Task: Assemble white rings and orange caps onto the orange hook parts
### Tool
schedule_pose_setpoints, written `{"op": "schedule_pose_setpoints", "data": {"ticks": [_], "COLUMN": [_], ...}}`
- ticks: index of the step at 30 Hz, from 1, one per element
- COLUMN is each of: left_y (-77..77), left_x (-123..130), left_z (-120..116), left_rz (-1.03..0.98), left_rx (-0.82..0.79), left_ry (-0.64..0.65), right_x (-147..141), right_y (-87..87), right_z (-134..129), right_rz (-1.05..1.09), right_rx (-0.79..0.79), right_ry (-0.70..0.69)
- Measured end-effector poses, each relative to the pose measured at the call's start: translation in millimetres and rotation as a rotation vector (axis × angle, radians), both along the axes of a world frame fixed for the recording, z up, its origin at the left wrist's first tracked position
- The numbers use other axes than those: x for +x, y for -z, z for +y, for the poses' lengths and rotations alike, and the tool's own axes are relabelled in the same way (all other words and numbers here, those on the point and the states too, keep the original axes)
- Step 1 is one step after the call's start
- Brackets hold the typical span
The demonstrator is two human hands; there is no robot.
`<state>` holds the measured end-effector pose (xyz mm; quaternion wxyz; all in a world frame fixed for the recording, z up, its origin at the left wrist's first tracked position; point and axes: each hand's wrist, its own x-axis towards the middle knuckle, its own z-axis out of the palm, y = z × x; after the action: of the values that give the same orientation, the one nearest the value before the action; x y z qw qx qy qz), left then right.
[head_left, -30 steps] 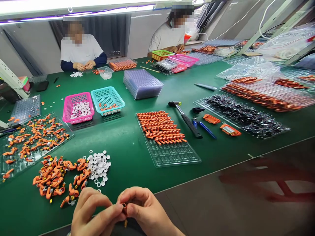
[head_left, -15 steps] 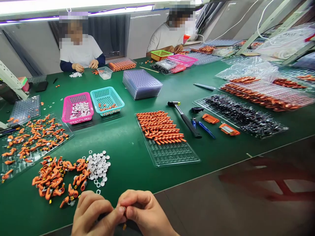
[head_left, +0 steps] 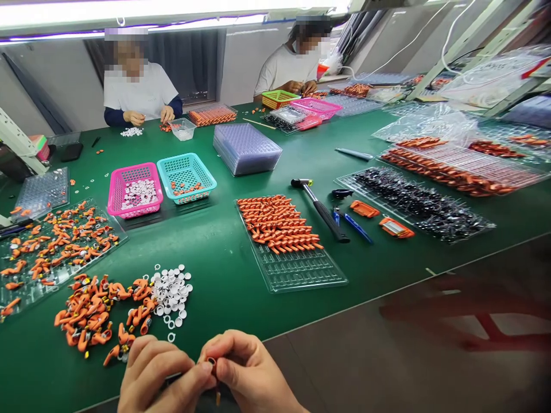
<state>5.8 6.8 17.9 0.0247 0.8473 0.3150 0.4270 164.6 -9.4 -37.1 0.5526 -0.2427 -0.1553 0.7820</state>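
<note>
With left hand (head_left: 159, 376) and right hand (head_left: 252, 370) both pinched nearly closed, holds a small orange piece (head_left: 214, 369) toward seven o'clock, now bares its round opening, mostly hidden a moment ago, suggesting unfinished work.

One held piece (head_left: 213, 365), one hammer (head_left: 329, 219)

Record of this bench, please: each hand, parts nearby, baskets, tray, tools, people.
left hand: fingertips against small orange part
right hand: pinching same part
nearby: pile of orange pieces; white caps beside it
pink basket: white pieces
turquoise basket: some orange pieces
tray: partly filled, orange rows
tools: hammer; slim blue tool
people: two, white tops, across
</note>
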Motion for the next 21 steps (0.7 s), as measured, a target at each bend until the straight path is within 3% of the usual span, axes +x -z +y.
{"op": "schedule_pose_setpoints", "data": {"ticks": [6,10,13,16,21], "left_y": [1.0,5.2,6.1,4.4,3.2], "left_x": [-1,-5,-9,-11,-6], "left_z": [-2,0,3,4,-1], "left_rz": [-0.007,-0.101,-0.092,-0.078,-0.196], "left_rx": [-0.067,-0.363,-0.543,-0.640,-0.730], "left_ry": [0.024,0.036,0.130,0.221,0.151], "right_x": [-1,2,5,9,19], "right_y": [-1.9,-8.7,-11.2,-12.8,-19.5], "right_z": [1,5,7,8,10], "right_rz": [0.014,0.005,-0.030,-0.094,-0.225], "right_rx": [0.046,0.060,0.036,0.032,0.151], "right_ry": [-0.002,-0.035,-0.079,-0.126,-0.286]}}
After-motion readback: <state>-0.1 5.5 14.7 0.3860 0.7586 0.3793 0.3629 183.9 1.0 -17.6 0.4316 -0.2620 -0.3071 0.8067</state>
